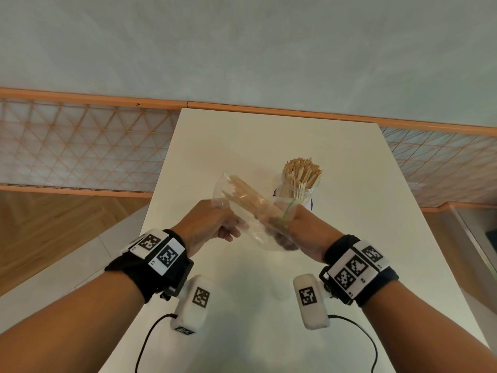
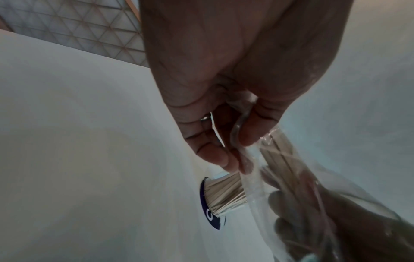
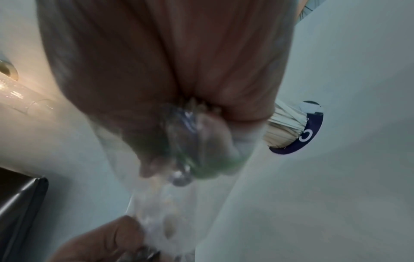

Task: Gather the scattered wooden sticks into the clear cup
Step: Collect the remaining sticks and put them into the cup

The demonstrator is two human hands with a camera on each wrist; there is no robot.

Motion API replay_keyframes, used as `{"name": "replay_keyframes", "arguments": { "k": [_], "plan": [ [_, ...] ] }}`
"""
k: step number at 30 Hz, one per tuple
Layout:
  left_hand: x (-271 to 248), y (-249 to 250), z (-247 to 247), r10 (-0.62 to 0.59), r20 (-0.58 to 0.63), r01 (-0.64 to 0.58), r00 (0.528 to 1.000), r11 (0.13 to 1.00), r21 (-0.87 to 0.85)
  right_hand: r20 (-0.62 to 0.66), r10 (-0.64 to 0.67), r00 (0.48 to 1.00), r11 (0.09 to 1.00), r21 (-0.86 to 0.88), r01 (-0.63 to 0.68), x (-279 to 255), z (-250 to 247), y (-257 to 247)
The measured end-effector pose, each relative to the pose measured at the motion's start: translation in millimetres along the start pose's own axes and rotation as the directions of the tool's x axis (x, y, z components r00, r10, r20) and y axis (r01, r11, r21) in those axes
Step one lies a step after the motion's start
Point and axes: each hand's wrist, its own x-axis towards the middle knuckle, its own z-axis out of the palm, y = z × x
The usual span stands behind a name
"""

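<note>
The white desk [image 1: 349, 238] stretches out beneath both hands, its far edge against a wall with an orange rail and a lattice panel; above it, between the two hands, hangs a clear plastic bag [image 1: 242, 208], tilted, its open end up and away from the left hand, its lower end down at the right hand; inside that bag lies a bundle of wooden sticks [image 1: 250, 200], slanting the same way, and a green rubber band [image 1: 288, 208] circles the bundle just at the right hand's thumb side. Just beyond the right hand stands the clear cup [image 1: 298, 192], upright on the desk on a dark blue round sticker [image 2: 207, 211], and it is already packed with wooden sticks fanning out of its mouth; the cup sits apart from the bag, beyond it, though from the head view I cannot tell how near. Now the hands: the left hand [image 1: 208, 224] has fingers curled, pinching the plastic of the bag near its middle, and the left wrist view shows the film caught between thumb and fingertips, a ring on one finger; the right hand [image 1: 301, 230] is wrapped round the bag's lower end, gripping bag and stick bundle together, fingers seen through the plastic; the right wrist view is blurred, so the finger detail there is unclear. Both wrists wear black bands with white marker tags.
</note>
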Motion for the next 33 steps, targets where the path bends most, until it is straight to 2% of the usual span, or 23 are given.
{"name": "replay_keyframes", "arguments": {
  "k": [2,8,12,15,17,19,22,27,31,33],
  "plan": [
    [0.0,-3.4,-6.2,-0.01,-0.048,0.01,0.999,1.0,-0.005,-0.022,0.036,0.999,0.999,0.007,-0.036,-2.7,-5.1,3.0],
    [7.7,-17.4,-15.3,-0.077,-0.149,0.082,0.986,0.996,0.022,0.05,0.104,0.993,0.995,-0.011,-0.104,-10.4,-17.9,1.5],
    [19.0,-44.6,-24.0,-0.192,-0.301,0.202,0.934,0.979,0.002,0.057,0.205,0.977,0.976,-0.087,-0.199,-15.6,-25.9,8.8],
    [23.6,-69.4,-27.5,-0.25,-0.383,0.29,0.889,0.956,0.05,0.067,0.256,0.965,0.965,-0.086,-0.25,-19.9,-31.2,16.6],
    [25.1,-81.4,-27.4,-0.283,-0.381,0.346,0.88,0.932,0.108,0.059,0.267,0.962,0.961,-0.085,-0.262,-20.5,-34.3,22.2],
    [25.0,-85.9,-23.8,-0.293,-0.343,0.373,0.893,0.907,0.196,0.052,0.291,0.955,0.951,-0.125,-0.283,-18.4,-34.6,27.7],
    [24.8,-82.5,-17.7,-0.244,-0.311,0.344,0.919,0.882,0.323,0.052,0.323,0.945,0.93,-0.2,-0.307,-10.3,-28.7,37.9],
    [23.9,-74.5,-15.2,-0.157,-0.263,0.27,0.952,0.835,0.479,0.038,0.301,0.953,0.928,-0.24,-0.284,3.7,-16.6,56.8],
    [20.0,-75.0,-12.1,-0.15,-0.228,0.249,0.962,0.825,0.507,-0.016,0.311,0.95,0.931,-0.196,-0.308,13.9,-6.5,72.0],
    [21.1,-79.0,-10.9,-0.188,-0.227,0.277,0.955,0.834,0.476,-0.012,0.317,0.948,0.933,-0.177,-0.314,17.9,-2.5,78.8]
  ]
}}
